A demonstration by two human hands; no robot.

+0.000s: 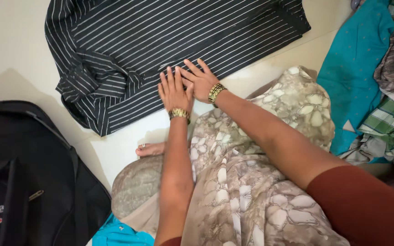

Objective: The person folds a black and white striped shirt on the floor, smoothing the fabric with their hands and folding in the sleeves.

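Black pinstriped shirt (160, 41) lies flat, long axis slanting upper-right, both hands (185, 86) pressing it.

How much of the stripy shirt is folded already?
The striped shirt lies spread on the floor, one sleeve tucked across it. The left hand and right hand press flat on its lower edge. More clothes wait piled at the right, unfolded.

Pale floor (10, 41), striped black shirt (160, 41), black bag (28, 182), clothes heap (375, 82)
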